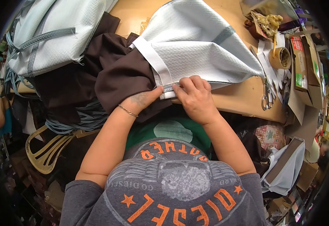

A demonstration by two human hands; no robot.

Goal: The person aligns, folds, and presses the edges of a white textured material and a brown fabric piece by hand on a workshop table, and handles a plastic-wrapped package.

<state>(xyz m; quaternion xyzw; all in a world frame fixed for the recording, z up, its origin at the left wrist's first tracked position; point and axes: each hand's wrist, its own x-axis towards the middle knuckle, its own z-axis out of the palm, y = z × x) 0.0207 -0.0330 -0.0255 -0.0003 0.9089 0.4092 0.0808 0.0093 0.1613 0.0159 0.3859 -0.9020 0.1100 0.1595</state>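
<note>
A white textured fabric piece (pixel 194 52) lies over the front of the table, with a grey woven strip (pixel 224 34) across it. Along its left side runs a smooth white band (pixel 153 60), joined to dark brown cloth (pixel 123 71) that bunches up to the left. My left hand (pixel 143 98) grips the near edge by the band's lower end, thumb on top; its other fingers are hidden under the cloth. Just to the right, my right hand (pixel 196 98) pinches the same edge, fingers curled. Between the two hands shows a short grey strip end (pixel 167 88).
Another white fabric piece (pixel 59 34) with grey straps sits at far left, above a bundle of blue-grey strapping (pixel 78 122) and a beige plastic chair (pixel 46 152). Scissors (pixel 265 98), a tape roll (pixel 281 58) and a cardboard box (pixel 303 64) are at right.
</note>
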